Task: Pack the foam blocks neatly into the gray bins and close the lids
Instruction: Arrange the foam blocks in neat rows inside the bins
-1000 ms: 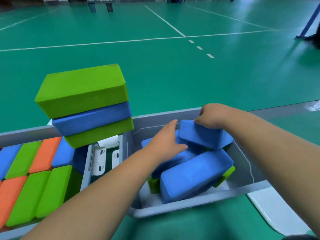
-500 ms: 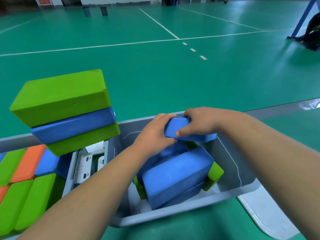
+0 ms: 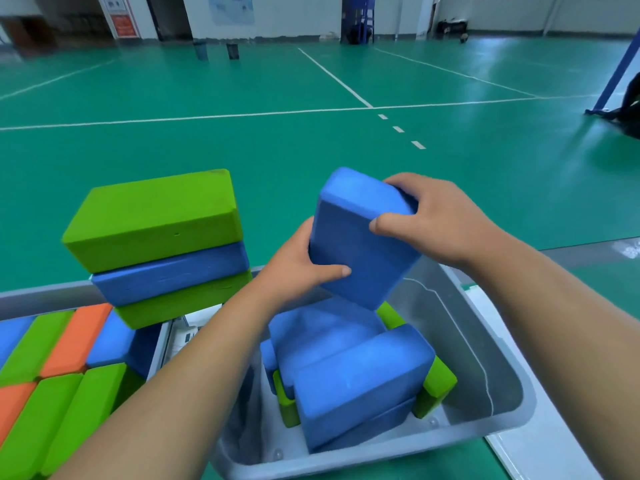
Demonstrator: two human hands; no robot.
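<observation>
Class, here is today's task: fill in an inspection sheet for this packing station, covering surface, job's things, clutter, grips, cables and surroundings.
Surface: green surface under the gray bin.
Job's things: gray bin holds loosely piled blocks, blue and green; blue block held tilted above them; packed rows at left, three-block stack standing on them.
Clutter: white panel right of the bin, perhaps a lid.
Grips: left hand and right hand both grip the blue block.
Cables: nothing seen.
Surroundings: sports floor with white lines; far wall.
</observation>
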